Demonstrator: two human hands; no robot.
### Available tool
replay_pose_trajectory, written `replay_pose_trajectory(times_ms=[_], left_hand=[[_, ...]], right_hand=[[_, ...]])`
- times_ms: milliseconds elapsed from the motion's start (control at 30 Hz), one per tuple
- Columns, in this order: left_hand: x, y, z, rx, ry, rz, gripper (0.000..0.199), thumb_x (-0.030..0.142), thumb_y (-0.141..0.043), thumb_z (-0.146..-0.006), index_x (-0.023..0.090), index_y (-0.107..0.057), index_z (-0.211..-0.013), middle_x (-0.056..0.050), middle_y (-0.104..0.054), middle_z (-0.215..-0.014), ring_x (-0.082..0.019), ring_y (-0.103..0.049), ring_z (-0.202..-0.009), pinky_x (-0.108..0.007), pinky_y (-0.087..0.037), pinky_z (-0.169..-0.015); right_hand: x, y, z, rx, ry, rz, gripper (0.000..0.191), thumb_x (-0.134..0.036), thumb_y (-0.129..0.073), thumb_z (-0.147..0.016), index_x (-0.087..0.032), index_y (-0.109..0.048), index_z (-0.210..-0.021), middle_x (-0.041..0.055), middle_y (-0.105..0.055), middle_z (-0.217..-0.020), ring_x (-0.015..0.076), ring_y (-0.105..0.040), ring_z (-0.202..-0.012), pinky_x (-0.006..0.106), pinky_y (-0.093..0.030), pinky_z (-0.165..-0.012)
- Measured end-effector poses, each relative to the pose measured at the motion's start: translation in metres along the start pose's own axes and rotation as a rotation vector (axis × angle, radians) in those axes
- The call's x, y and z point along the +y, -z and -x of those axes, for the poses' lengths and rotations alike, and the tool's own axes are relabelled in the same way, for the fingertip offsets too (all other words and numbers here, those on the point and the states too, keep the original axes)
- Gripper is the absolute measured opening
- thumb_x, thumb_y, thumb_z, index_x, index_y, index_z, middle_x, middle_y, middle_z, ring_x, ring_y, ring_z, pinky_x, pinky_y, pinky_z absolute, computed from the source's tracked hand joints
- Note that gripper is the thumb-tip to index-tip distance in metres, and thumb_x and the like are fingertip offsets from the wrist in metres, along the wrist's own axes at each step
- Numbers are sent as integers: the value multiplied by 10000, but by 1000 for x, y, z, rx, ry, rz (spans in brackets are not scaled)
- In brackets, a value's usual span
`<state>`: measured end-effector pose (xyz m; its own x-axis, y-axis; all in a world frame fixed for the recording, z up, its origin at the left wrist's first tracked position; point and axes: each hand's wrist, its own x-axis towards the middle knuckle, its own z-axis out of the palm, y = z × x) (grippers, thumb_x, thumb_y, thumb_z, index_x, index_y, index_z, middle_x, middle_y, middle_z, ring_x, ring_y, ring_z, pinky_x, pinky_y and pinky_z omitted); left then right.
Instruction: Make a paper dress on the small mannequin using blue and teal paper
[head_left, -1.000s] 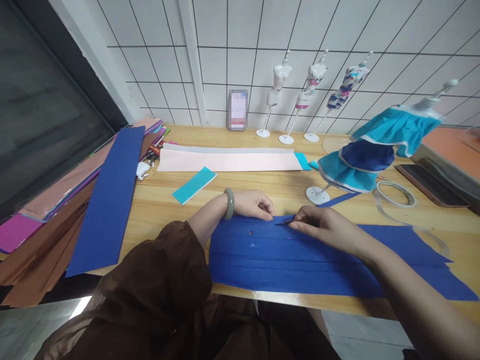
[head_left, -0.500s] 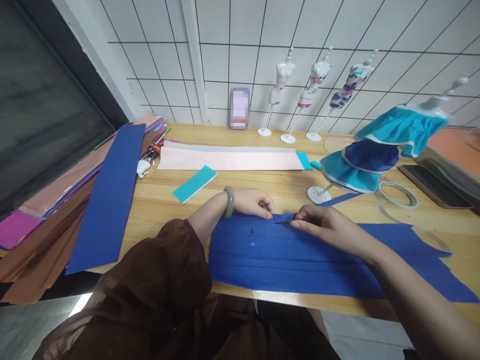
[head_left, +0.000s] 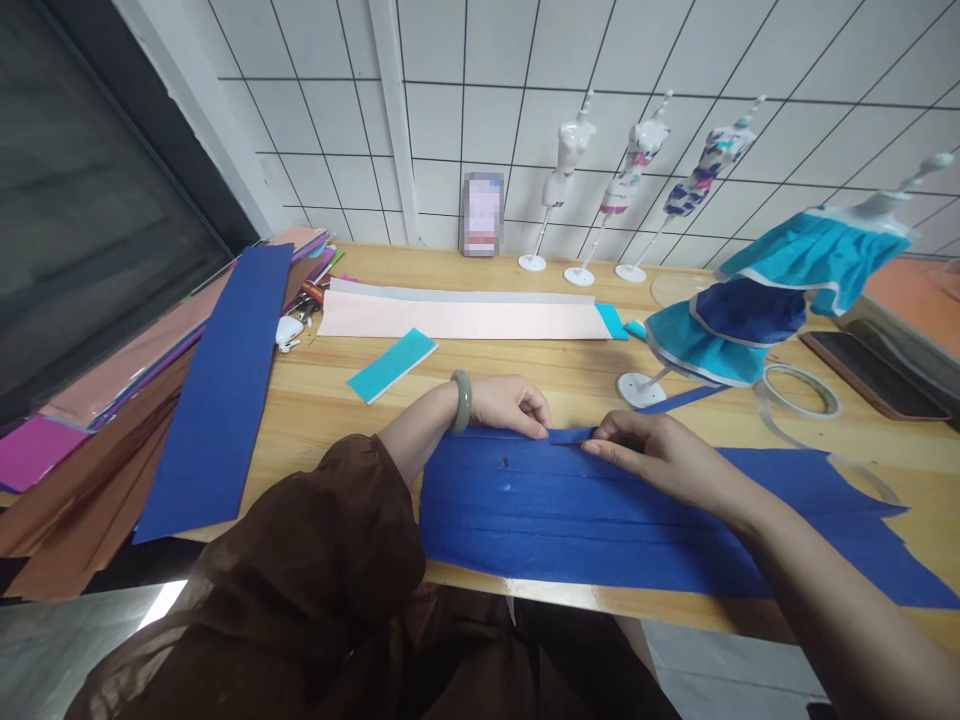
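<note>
A wide blue sheet (head_left: 555,530), creased lengthwise, lies along the table's front edge. My left hand (head_left: 517,405), with a green bangle at the wrist, pinches the sheet's far edge. Just to the right, my right hand (head_left: 637,445) grips the same edge between thumb and fingers. A narrow folded strip of the edge shows between the two hands. The right forearm crosses over the sheet and hides part of it. Small dark and pale marks show on the blue surface near my left hand.
Beyond my hands lie a teal piece (head_left: 392,365) and a long pale pink strip (head_left: 465,318). Coloured sheets and a blue strip (head_left: 217,400) are at the left. Small mannequins, a dressed one (head_left: 750,310), a tape roll (head_left: 801,390) and a dark phone (head_left: 874,372) stand or lie right.
The whole view has shifted slightly. Both hands keep their hold on the blue sheet's far edge, and the folded strip between them shows a little more clearly.
</note>
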<state>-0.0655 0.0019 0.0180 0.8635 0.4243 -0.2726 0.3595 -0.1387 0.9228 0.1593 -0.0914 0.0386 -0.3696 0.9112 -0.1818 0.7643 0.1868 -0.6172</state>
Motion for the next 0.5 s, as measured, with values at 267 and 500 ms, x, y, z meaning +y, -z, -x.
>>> replay_pose_trajectory(times_ms=[267,500], left_hand=[[-1,0,0,-12,-12,0,132,213,-689,-702,125,-685,-799,-5,-672,-693,-81,-572,-620,-200,-419,-619],[0,1,1,-15,2,22,125,207,-692,-696,134,-691,-798,5,-671,-682,-79,-574,-622,-197,-428,-622]], right_hand=[[1,-2,1,19,-16,-6,371,-574,-508,-813,-220,-615,-795,30,-674,-768,199,-597,-728,304,-446,-664],[-1,-5,3,46,-27,-17,384,-584,-503,-809,-216,-612,-781,34,-665,-746,195,-590,-690,298,-445,-618]])
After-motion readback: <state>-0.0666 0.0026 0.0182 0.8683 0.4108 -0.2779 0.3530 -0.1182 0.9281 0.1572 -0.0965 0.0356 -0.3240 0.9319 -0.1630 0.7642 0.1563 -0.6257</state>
